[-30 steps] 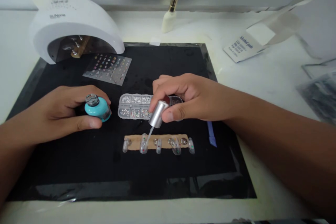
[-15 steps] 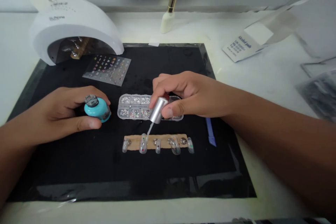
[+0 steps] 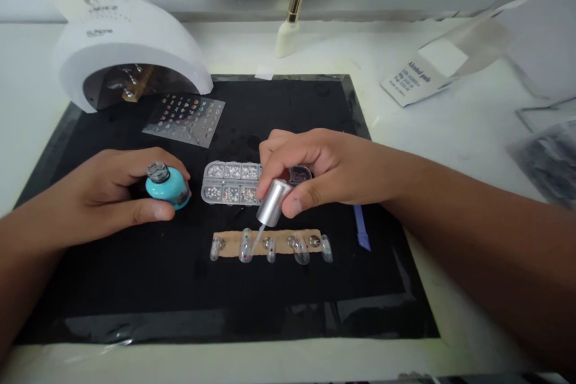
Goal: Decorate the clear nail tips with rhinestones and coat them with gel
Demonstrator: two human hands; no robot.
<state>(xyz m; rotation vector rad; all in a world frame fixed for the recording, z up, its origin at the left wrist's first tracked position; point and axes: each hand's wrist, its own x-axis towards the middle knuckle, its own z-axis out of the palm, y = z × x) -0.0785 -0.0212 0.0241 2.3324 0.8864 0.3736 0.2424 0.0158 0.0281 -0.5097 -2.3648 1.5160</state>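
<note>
My left hand (image 3: 121, 192) is closed around an uncapped turquoise nail polish bottle (image 3: 168, 187), tilted a little toward me. Between thumb and fingers of my right hand (image 3: 310, 168) is the silver cap of a nail polish brush (image 3: 273, 203). Its thin bristle end points down and meets the side of a clear false nail (image 3: 245, 246) dotted with small coloured stones. That nail is the second from the left in a row of several on a tan strip (image 3: 283, 242) with round metal studs. A compartment box of rhinestones (image 3: 231, 183) lies behind, partly hidden by my right hand.
A white nail lamp (image 3: 135, 36) stands at the back left, a sticker sheet (image 3: 186, 119) before it. A blue-purple tool (image 3: 361, 228) lies right of the strip. Behind the black mat (image 3: 180, 288) are a cream bottle (image 3: 287, 36) and an alcohol pads box (image 3: 418, 79).
My right hand has lowered the brush slightly toward me, so its tip has slid down along the second nail's right edge. My left hand and the bottle have hardly moved.
</note>
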